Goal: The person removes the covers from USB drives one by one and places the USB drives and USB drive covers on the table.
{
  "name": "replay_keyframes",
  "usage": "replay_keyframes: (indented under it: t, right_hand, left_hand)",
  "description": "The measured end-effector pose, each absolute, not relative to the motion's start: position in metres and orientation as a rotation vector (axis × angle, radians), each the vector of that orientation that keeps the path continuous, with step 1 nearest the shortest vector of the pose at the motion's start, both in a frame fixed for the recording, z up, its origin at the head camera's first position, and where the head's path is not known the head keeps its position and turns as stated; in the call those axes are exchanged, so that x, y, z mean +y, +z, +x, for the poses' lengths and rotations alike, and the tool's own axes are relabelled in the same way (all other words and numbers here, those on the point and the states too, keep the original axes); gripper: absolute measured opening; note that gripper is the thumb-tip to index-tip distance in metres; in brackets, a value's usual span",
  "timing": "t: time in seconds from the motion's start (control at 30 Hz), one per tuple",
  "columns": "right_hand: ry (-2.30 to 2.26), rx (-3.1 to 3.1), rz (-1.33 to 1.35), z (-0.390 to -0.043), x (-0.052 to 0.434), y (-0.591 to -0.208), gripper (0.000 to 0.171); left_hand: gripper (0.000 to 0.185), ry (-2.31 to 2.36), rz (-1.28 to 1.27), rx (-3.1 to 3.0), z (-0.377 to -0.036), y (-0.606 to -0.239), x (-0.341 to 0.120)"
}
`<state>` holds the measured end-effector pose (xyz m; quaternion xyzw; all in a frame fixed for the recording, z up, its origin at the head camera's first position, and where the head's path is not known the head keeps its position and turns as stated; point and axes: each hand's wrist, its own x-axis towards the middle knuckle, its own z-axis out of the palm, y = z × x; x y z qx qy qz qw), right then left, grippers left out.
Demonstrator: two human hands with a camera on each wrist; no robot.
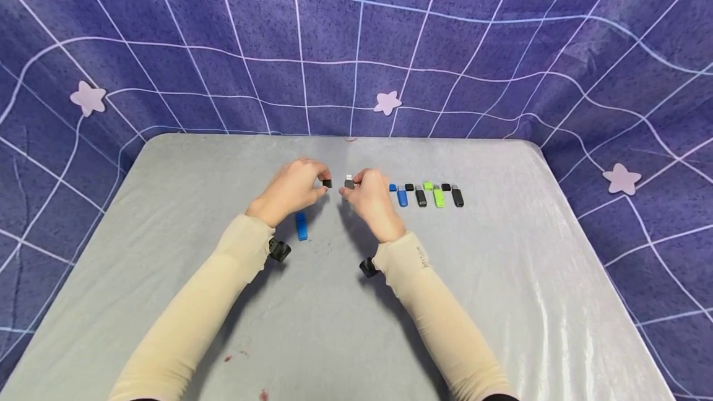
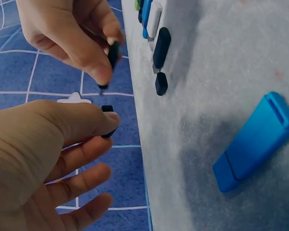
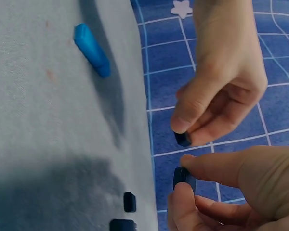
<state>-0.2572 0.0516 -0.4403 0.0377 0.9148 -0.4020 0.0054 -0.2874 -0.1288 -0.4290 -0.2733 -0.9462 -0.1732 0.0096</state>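
Head view, left to right. Just below and beside the left wrist, a capped blue flash drive (image 1: 301, 226) lies flat on the grey desk (image 1: 167, 215), untouched. The left hand (image 1: 289, 190) is raised above the desk, thumb and forefinger closed narrowly in a pinch on a small black cap (image 1: 327, 183); the remaining fingers hang loosely curled. A short gap separates it from the right hand (image 1: 370, 194), likewise raised, whose fingertips pinch a black flash drive (image 1: 349, 182) with the metal plug turned toward the left hand. Cap and plug face one another, near but apart.

To the right of the right hand, a row of uncapped drives rests on the desk, each with its cap just beyond its plug end: a blue drive (image 1: 402, 197), a black drive (image 1: 421, 197), a green drive (image 1: 439, 197) and a second black drive (image 1: 457, 196).

Left wrist view: the cap (image 2: 107, 122) sits under the thumb tip, the drive (image 2: 112, 55) above it in the other hand. Right wrist view: the cap (image 3: 183, 139) and drive (image 3: 182, 177) show a clear gap between them.

Judged step: a cap and its drive are held separated in mid-air. Whether they are being joined or parted cannot be told. Seating the cap would call for aligning its opening squarely with the plug and pressing the two hands straight together; a tilted approach would likely jam.
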Motion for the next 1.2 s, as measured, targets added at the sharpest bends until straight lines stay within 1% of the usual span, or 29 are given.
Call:
replay_keyframes:
  t: [0.2,0.4,0.47,0.6,0.77,0.83,0.97,1.07,1.2]
  right_hand:
    - [-1.237,2.889,0.108,-0.261,0.041,-0.451,0.028]
    - [-1.214,2.915,0.099,-0.260,0.036,-0.460,0.041]
    - [-1.206,2.918,0.102,-0.259,0.035,-0.463,0.042]
    - [-1.175,2.941,0.088,-0.259,0.034,-0.466,0.035]
    - [-1.135,2.932,0.052,-0.260,0.032,-0.471,0.021]
    - [-1.119,2.926,0.038,-0.261,0.030,-0.473,0.025]
    - [-1.112,2.912,0.014,-0.262,0.029,-0.476,0.045]
    - [-1.126,2.912,0.007,-0.262,0.027,-0.476,0.049]
    - [-1.116,2.942,-0.015,-0.262,0.026,-0.477,0.051]
  left_hand:
    - [0.017,-0.533,-0.862,-2.960,-0.290,-0.434,-0.127]
    - [0.016,-0.587,-0.798,-3.037,-0.295,-0.442,-0.124]
    - [0.016,-0.586,-0.775,-3.064,-0.297,-0.446,-0.123]
    - [0.013,-0.567,-0.757,-3.071,-0.300,-0.453,-0.123]
    - [0.012,-0.538,-0.744,-3.089,-0.304,-0.459,-0.122]
    - [0.011,-0.526,-0.739,-3.101,-0.305,-0.460,-0.121]
    - [0.010,-0.498,-0.735,-3.116,-0.306,-0.462,-0.118]
    - [0.009,-0.466,-0.750,-3.117,-0.307,-0.463,-0.116]
    - [0.007,-0.430,-0.753,-3.124,-0.309,-0.464,-0.113]
